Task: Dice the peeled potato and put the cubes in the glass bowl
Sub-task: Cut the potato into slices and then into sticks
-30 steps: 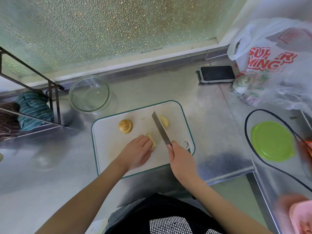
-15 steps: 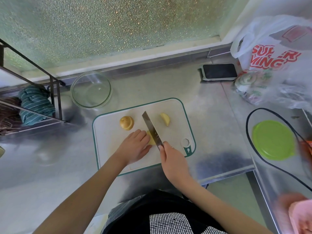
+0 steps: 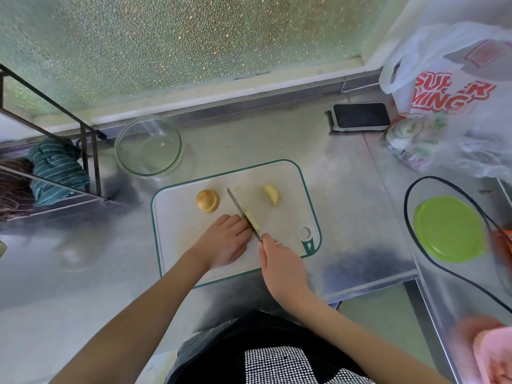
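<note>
The right hand [image 3: 282, 261] is closed around the handle of a knife [image 3: 243, 214], its blade angled across a potato piece [image 3: 253, 219]. The left hand [image 3: 225, 241] lies curled on the cutting board [image 3: 182, 231], fingertips pressing that piece just left of the blade. A potato wedge [image 3: 271, 194] lies apart to the right, a rounded potato chunk [image 3: 207, 200] to the left. The glass bowl [image 3: 149, 145] stands empty beyond the board's far left corner, on open steel counter [image 3: 249, 142]. At far right a plastic bag [image 3: 454, 79] reads "SUPER", with a second word partly legible; a phone [image 3: 360, 116] lies beside it. The counter edge runs close to the board's near side.
</note>
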Tool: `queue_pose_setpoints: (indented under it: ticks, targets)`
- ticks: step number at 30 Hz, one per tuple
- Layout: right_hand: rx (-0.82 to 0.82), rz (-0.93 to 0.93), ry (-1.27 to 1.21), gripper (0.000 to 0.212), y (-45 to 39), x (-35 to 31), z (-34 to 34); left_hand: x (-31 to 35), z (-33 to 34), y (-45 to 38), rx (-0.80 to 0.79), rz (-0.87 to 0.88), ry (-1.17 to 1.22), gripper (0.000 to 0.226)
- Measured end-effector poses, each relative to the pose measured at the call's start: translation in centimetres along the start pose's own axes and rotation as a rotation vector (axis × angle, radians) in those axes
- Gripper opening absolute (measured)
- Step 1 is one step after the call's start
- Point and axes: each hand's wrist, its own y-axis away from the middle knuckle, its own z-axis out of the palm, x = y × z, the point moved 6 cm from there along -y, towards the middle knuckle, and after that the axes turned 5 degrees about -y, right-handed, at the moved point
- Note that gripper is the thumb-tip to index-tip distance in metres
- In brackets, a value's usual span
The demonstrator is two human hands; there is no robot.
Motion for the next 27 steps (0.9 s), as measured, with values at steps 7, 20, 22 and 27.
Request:
queue_pose_setpoints:
  ticks: [7,20,22,27]
  targets:
    - [0.098,-0.016,0.024,0.02,0.2,0.4,0.4,-0.1,0.7,0.3,0.027,-0.003,0.06,0.018]
    - [-0.023,-0.032,0.017,0.013,-0.4,0.8,1.6,-0.2,1.5,0.3,0.038,-0.005,0.101,0.022]
    - [-0.051,-0.009,0.017,0.009,-0.6,1.1,1.9,0.0,1.1,0.2,0.075,0.016,0.12,0.014]
    - [-0.236,0.028,-0.054,0.034,-0.9,1.4,2.6,0.0,0.6,-0.1,0.101,0.018,0.128,0.009]
